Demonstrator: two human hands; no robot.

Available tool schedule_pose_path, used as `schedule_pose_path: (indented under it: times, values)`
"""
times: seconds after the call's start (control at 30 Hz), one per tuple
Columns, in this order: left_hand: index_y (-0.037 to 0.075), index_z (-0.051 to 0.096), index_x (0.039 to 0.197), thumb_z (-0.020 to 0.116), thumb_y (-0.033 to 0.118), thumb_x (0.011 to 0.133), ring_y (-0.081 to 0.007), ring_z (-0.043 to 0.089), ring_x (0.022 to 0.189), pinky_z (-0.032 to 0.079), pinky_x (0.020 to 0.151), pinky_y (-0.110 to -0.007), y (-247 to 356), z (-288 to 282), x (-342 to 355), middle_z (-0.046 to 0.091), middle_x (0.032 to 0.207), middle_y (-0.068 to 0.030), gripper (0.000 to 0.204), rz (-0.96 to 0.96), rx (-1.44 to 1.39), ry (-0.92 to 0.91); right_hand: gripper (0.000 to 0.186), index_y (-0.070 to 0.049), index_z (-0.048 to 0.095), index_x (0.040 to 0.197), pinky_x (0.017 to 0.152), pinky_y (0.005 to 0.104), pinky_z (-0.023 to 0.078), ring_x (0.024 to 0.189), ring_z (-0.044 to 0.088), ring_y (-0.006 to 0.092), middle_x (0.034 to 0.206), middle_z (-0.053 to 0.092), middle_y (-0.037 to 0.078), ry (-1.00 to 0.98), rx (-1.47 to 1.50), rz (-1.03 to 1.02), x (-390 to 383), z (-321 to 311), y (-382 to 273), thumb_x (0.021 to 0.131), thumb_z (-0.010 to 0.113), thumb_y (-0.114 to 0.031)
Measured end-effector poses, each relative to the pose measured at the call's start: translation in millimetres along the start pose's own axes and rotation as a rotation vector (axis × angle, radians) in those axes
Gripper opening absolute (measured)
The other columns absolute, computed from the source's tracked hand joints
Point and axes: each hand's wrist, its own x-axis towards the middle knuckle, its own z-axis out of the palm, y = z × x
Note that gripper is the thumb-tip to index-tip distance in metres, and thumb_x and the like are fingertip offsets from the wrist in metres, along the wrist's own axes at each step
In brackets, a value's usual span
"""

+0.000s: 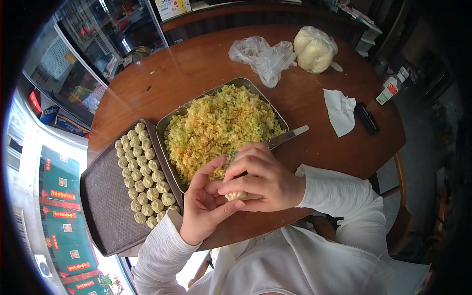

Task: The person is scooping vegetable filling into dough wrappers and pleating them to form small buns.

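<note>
Between my two hands, just in front of the filling pan, is a small pale dumpling [236, 195]. My left hand [209, 201] cups it from the left, its thumb along the near side. My right hand [263, 179] bends over it from the right, fingertips on the dough, hiding part of it. Behind them a rectangular metal pan [173, 173] holds a heap of chopped yellow, orange and green filling [221, 125]. A flat-handled spatula [290, 136] rests over the pan's right edge. On the left, a dark tray [105, 196] carries rows of finished pleated dumplings [147, 179].
Farther back on the round wooden table [191, 59] lie a crumpled clear plastic bag [263, 56] and a large bagged lump of dough [314, 49]. To the right are a white paper sheet [339, 112], a black object [367, 118] and a white bottle [392, 87] near the edge.
</note>
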Motion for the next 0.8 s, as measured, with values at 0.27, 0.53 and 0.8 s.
schedule_pose_path:
  times: [0.27, 0.53, 0.8]
  values:
    - [0.002, 0.027, 0.151, 0.069, -0.01, 0.087, -0.0214, 0.066, 0.109, 0.056, 0.094, -0.034, 1.8, -1.5, 1.7, 0.067, 0.115, -0.0143, 0.077, -0.012, -0.016, 0.03, 0.036, -0.014, 0.066, 0.103, 0.096, 0.0479, 0.041, 0.099, 0.056, 0.0247, 0.105, 0.058, 0.002, 0.045, 0.055, 0.062, 1.1, 0.6, 5.1, 0.074, 0.084, -0.026]
    - [0.002, 0.033, 0.146, 0.067, -0.009, 0.09, -0.0201, 0.066, 0.107, 0.056, 0.089, -0.032, 4.7, -4.7, 1.2, 0.067, 0.112, -0.0126, 0.067, -0.003, -0.003, 0.04, 0.036, -0.013, 0.069, 0.1, 0.094, 0.046, 0.042, 0.097, 0.056, 0.0235, 0.103, 0.058, 0.002, 0.021, 0.071, 0.045, 2.3, -0.3, 5.3, 0.071, 0.087, -0.022]
    - [0.002, 0.031, 0.147, 0.066, -0.009, 0.09, -0.0193, 0.065, 0.111, 0.053, 0.099, -0.034, 3.8, 0.7, 0.6, 0.067, 0.113, -0.0121, 0.068, -0.034, -0.005, 0.027, 0.034, -0.014, 0.069, 0.101, 0.096, 0.0465, 0.042, 0.097, 0.056, 0.0243, 0.102, 0.057, 0.002, 0.039, 0.11, 0.109, 2.3, 6.7, 2.1, 0.072, 0.086, -0.019]
